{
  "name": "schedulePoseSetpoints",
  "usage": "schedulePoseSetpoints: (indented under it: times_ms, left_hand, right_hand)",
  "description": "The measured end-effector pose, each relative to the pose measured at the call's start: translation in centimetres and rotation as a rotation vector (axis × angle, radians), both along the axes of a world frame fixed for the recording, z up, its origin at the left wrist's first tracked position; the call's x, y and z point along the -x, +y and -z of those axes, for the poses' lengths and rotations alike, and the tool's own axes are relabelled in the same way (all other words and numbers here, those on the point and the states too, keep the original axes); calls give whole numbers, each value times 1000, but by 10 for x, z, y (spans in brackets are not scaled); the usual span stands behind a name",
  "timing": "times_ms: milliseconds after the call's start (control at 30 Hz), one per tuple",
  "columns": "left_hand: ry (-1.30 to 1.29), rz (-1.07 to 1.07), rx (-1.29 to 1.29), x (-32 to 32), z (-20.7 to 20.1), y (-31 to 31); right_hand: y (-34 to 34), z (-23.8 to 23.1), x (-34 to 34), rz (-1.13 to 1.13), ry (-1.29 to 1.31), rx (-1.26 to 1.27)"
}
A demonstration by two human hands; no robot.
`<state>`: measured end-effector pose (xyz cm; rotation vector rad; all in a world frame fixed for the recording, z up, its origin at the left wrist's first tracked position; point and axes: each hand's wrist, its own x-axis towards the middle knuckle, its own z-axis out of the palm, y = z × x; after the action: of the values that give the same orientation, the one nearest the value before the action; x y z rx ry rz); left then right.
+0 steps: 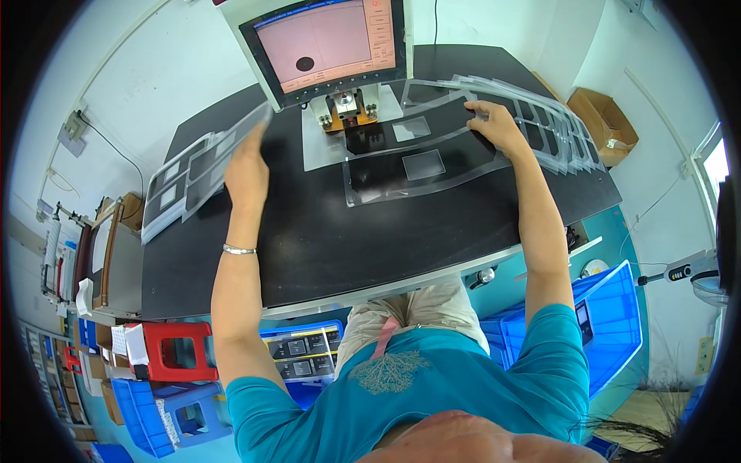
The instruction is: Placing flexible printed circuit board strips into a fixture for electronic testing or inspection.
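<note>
My left hand point(248, 174) is closed on the raised edge of a thin transparent sheet with dark window panels point(212, 166), tilted over a stack of similar sheets point(158, 220) at the table's left side. On the right, my right hand point(498, 127) pinches the upper right edge of another clear-bordered sheet point(378, 171). That one lies partly across the dark tabletop, its left end close to the working head point(349, 116) of a machine. Behind this hand, several more clear sheets point(567, 135) lie fanned out and overlapping.
A monitor point(324, 42) rises above the machine head, and a white plate point(320, 150) lies beneath it. The black table point(370, 247) has a cardboard box point(606, 123) beyond its right edge. Below stand a red stool point(181, 351) and blue crates point(617, 332).
</note>
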<state>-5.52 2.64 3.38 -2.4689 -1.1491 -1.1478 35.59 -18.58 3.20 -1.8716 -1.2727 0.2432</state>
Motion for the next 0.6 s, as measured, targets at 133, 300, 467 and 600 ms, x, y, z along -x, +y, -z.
schedulePoseSetpoints:
  times_ms: [133, 300, 467, 600]
  left_hand:
    - [316, 146, 103, -21, 26, -27]
    - [373, 191, 139, -28, 26, -34]
    - [348, 230, 111, -22, 29, -29]
    - [358, 224, 111, -25, 28, -28]
  right_hand:
    - [6, 5, 3, 135, -66, -48]
    - [13, 12, 1, 184, -143, -79]
    - [15, 11, 3, 192, -138, -83]
    - [14, 13, -2, 208, -157, -99]
